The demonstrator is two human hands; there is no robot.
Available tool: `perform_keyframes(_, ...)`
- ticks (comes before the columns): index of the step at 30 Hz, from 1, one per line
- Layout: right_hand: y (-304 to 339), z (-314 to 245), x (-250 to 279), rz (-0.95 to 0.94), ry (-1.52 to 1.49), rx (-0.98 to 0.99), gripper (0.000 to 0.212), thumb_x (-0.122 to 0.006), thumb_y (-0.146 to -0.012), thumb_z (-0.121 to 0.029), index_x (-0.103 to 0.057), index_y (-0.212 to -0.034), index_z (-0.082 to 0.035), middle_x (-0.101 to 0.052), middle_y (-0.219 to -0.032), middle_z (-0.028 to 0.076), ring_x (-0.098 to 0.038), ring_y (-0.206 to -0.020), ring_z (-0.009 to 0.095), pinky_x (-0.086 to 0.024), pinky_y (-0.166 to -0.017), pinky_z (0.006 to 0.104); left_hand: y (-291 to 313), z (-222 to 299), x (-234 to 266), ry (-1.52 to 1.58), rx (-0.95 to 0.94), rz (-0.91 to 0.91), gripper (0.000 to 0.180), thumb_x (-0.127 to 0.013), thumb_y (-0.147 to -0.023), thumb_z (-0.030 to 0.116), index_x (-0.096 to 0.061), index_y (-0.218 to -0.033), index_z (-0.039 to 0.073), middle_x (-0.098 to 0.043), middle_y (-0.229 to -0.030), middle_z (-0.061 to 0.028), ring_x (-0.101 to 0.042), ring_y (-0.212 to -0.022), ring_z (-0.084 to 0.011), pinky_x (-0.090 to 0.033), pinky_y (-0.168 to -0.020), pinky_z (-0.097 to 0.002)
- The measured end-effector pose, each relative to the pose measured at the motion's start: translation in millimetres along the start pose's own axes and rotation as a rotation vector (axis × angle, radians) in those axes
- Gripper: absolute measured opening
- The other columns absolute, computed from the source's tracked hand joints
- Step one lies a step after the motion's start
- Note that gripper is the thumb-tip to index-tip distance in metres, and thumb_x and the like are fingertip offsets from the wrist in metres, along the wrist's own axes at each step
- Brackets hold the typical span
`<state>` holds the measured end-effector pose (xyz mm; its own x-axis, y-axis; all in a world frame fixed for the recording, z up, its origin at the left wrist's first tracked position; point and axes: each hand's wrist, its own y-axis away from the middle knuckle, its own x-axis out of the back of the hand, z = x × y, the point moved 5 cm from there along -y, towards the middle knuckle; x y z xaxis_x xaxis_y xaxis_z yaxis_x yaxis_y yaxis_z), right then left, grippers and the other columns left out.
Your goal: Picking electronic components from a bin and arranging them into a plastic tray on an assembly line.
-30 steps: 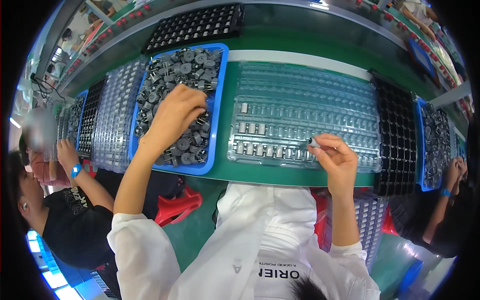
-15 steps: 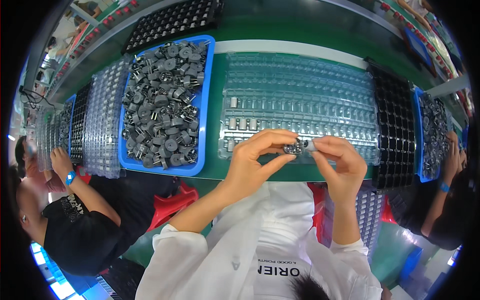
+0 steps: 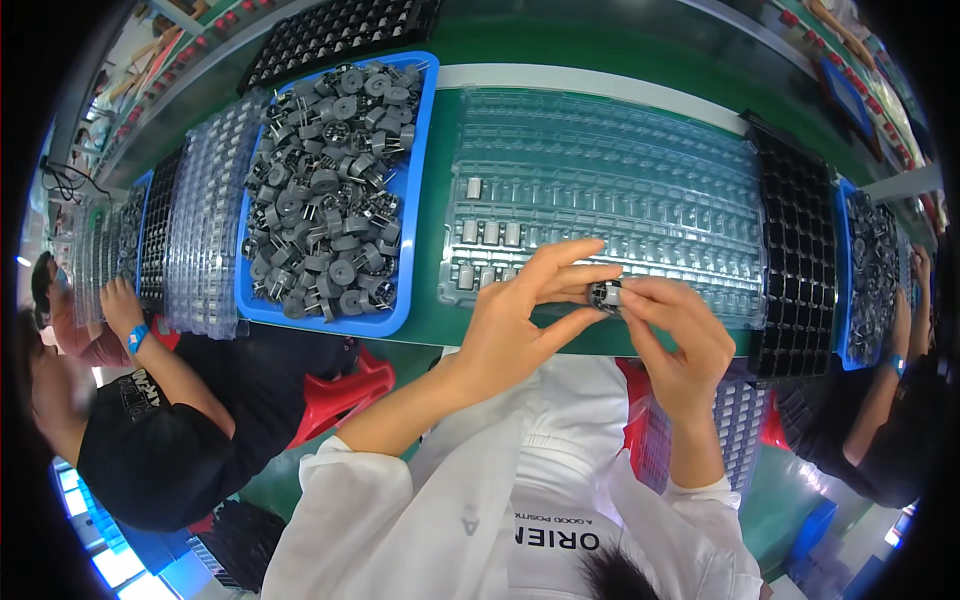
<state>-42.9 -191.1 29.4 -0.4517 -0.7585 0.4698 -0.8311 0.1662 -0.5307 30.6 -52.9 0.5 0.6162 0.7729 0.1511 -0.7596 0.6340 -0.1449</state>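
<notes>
Between the fingertips of my left hand (image 3: 515, 320) is a small dark round part (image 3: 603, 295) with metal on its face. My right hand (image 3: 682, 345) meets it from the right, thumb and forefinger pinched on a small silver cylinder (image 3: 617, 292), mostly hidden by the fingers. The two pieces touch or nearly touch; whether they are joined I cannot tell. Both hands are over the near edge of a clear plastic tray (image 3: 610, 150) with rows of pockets. Several silver cylinders (image 3: 491, 233) sit in its left pockets.
Left of the tray, a blue bin (image 3: 409, 225) holds a heap of grey round parts (image 3: 322, 180) with metal pins. Black pocketed trays stand at right (image 3: 797, 250) and at the back (image 3: 335, 42). Clear trays (image 3: 205, 215) are stacked farther left. Co-workers sit on both sides.
The silver cylinder and the dark round part, held slightly apart before, are now brought together. My left hand has shifted a little right. The whole view has tilted slightly.
</notes>
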Motion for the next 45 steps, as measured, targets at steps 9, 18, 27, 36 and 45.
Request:
perform_keyframes(9, -2, -15, -4, -0.096, 0.105, 0.098, 0.023, -0.069, -0.068, 0.012, -0.068, -0.089, 0.003, -0.066, -0.094, 0.013, -0.065, -0.085, 0.024, -0.052, -0.073, 0.0300, 7, 6, 7, -0.014, 0.017, -0.014, 0.050, -0.069, -0.079, -0.002, -0.050, -0.125, 0.002, -0.065, -0.114, -0.0068, -0.067, -0.094, -0.0158, -0.054, -0.084, -0.0277)
perform_keyframes(18, 23, 10, -11, -0.117, -0.058, -0.160, 0.023, -0.069, -0.071, 0.011, -0.064, -0.092, 0.003, -0.066, -0.105, 0.018, -0.063, -0.096, 0.022, -0.050, -0.084, 0.0318, 33, 24, 72, -0.514, -0.146, 0.245, 0.030, -0.063, -0.073, -0.004, -0.064, -0.100, 0.007, -0.057, -0.112, -0.0117, -0.055, -0.104, -0.0290, -0.044, -0.087, -0.0372)
perform_keyframes(27, 10, 40, 30, -0.110, -0.020, -0.259, 0.018, -0.072, -0.073, 0.004, -0.065, -0.090, 0.001, -0.069, -0.101, 0.013, -0.066, -0.092, 0.022, -0.051, -0.079, 0.0309, 68, 21, 163, -1.168, 0.080, 0.174, 0.038, -0.072, -0.066, -0.003, -0.064, -0.103, 0.002, -0.057, -0.102, -0.0127, -0.053, -0.098, -0.0313, -0.042, -0.088, -0.0381)
perform_keyframes(36, -76, 181, 162, 0.184, 0.318, -0.314, 0.021, -0.067, -0.078, 0.002, -0.060, -0.098, 0.003, -0.066, -0.094, 0.011, -0.067, -0.087, 0.019, -0.053, -0.078, 0.0295, 45, -1, 182, -0.429, 0.113, 0.490, 0.035, -0.062, -0.083, -0.007, -0.053, -0.116, -0.002, -0.053, -0.105, -0.0064, -0.059, -0.091, -0.0139, -0.047, -0.077, -0.0249)
perform_keyframes(45, -131, 238, 130, -0.098, 0.365, -0.093, 0.016, -0.069, -0.073, -0.001, -0.062, -0.087, 0.000, -0.065, -0.091, 0.015, -0.063, -0.087, 0.028, -0.050, -0.076, 0.0357, 60, -4, 171, -0.138, 0.194, 0.462, 0.030, -0.055, -0.083, -0.012, -0.053, -0.112, -0.007, -0.052, -0.118, -0.0136, -0.058, -0.104, -0.0212, -0.053, -0.088, -0.0318)
